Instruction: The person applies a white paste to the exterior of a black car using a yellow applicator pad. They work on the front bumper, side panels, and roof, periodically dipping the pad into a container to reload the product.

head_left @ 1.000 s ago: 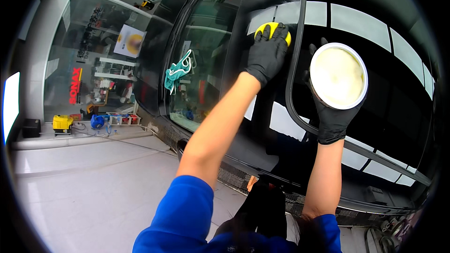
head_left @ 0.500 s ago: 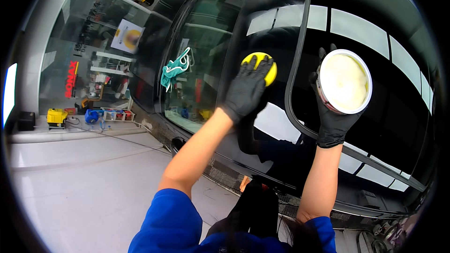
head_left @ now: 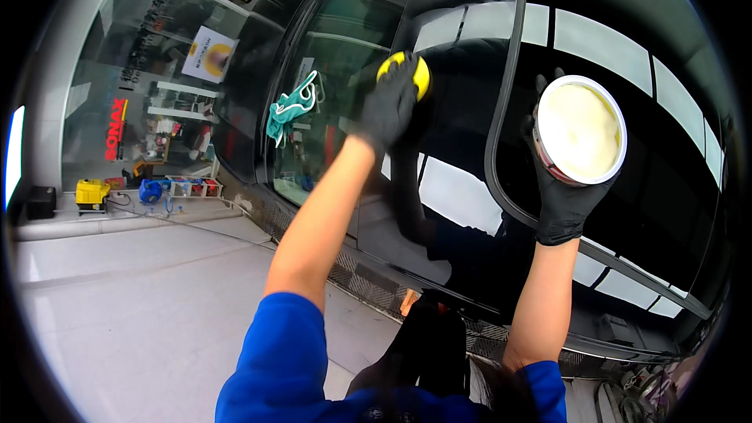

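A round yellow applicator sponge (head_left: pixel 421 78) lies against the glossy black car body (head_left: pixel 439 137), near the edge of the car's glass. My left hand (head_left: pixel 389 106), in a black glove, is closed over the sponge and presses it to the panel. Above the dark panel to the right, my right hand (head_left: pixel 568 204), also gloved in black, grips an open round tub of pale cream wax (head_left: pixel 580 129) from below. Its fingertips show behind the tub's rim. The tub is tilted so that its creamy surface faces me.
A teal cloth (head_left: pixel 291 110) with white edging rests on the car's glass (head_left: pixel 345 70). At the left, a yellow machine (head_left: pixel 92 194) and a blue device (head_left: pixel 150 191) stand by a glass shopfront (head_left: pixel 102 39). A hose or cable (head_left: pixel 188 223) crosses the pale floor (head_left: pixel 141 298).
My left hand has slid the yellow sponge up and to the left over the black panel, toward the glass. The tub in my right hand has barely shifted.
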The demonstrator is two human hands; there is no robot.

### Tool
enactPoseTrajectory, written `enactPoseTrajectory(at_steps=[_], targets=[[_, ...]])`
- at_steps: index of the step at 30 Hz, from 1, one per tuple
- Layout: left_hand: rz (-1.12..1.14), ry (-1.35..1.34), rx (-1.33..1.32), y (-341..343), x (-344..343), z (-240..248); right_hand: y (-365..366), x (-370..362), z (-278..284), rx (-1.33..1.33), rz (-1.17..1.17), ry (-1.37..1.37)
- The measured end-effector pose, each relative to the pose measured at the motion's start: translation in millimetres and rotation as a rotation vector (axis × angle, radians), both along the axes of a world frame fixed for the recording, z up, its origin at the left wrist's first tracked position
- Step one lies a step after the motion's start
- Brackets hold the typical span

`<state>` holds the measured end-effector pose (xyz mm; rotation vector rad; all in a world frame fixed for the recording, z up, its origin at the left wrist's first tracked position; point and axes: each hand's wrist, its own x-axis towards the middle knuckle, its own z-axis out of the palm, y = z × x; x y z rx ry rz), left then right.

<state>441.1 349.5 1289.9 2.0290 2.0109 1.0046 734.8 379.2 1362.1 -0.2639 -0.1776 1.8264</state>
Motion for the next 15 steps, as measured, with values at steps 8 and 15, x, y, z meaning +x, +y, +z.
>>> enactPoseTrajectory(at_steps=[8,15], targets=[[-0.097,0.034,-0.128,-39,6,-2,3,7,-4,-0.043,-0.063,-0.046],[0.017,-0.072,-0.036,33,-18,3,3,7,-10,-0.032,-0.012,-0.018]])
